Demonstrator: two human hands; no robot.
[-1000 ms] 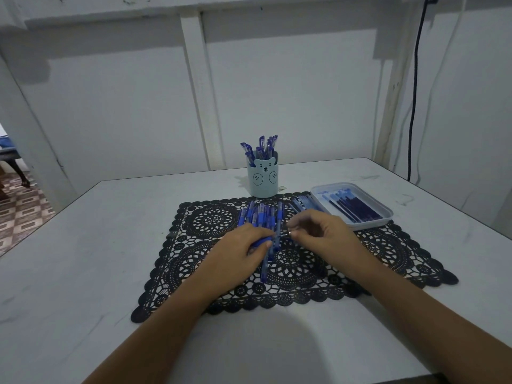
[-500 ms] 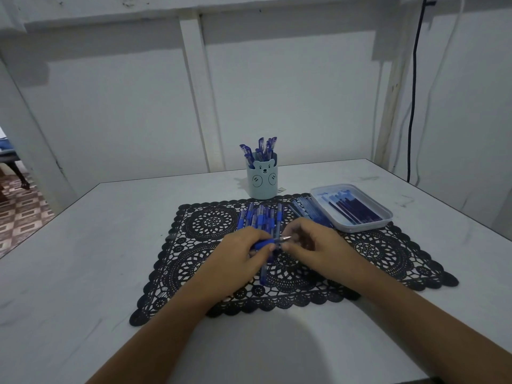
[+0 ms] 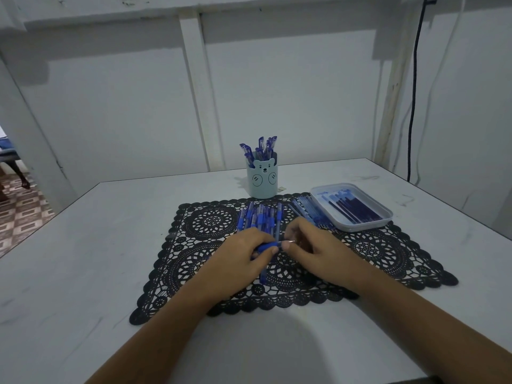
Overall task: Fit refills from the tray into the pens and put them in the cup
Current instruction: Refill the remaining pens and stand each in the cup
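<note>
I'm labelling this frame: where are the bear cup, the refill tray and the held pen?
bear cup (image 3: 263, 185), head view, front wall below the face.
refill tray (image 3: 360, 226), head view, near rim.
held pen (image 3: 264, 246), head view, blue grip section.

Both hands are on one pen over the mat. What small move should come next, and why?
Probably twist the tip home: the left hand grips the pen by its barrel, the right hand pinches its metal tip, and the pen is not yet in the cup.
</note>
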